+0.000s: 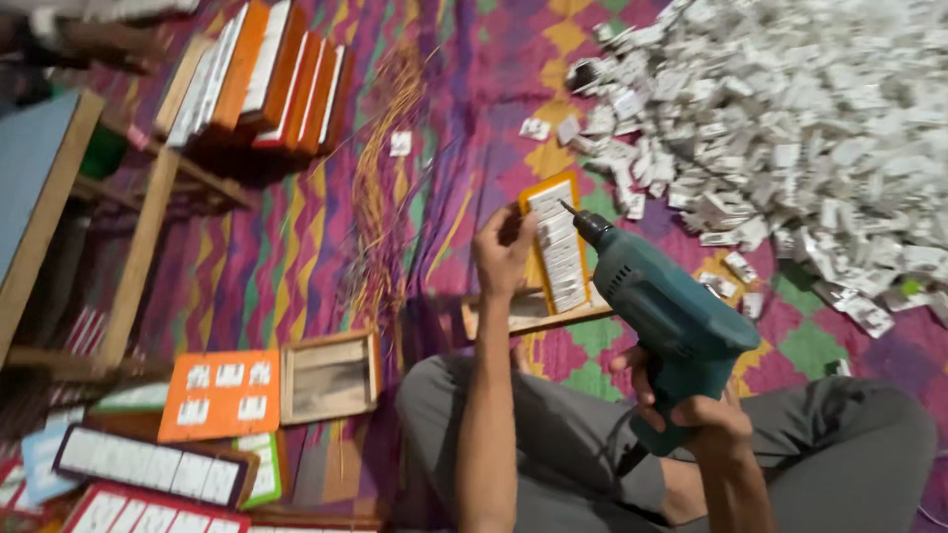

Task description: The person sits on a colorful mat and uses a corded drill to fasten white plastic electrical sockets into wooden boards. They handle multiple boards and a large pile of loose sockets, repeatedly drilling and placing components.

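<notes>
At frame centre, the left hand (502,252) pinches the orange-edged switch board (556,247) upright. Lower right, the right hand (691,400) is wrapped around the teal electric drill (662,306), whose bit touches the board.

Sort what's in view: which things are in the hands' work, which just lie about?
In hand: teal drill in right hand; orange switch board steadied by left hand; wooden plank.
Lying about: white parts heap; stacked boards; open wooden box; straw strands.
</notes>
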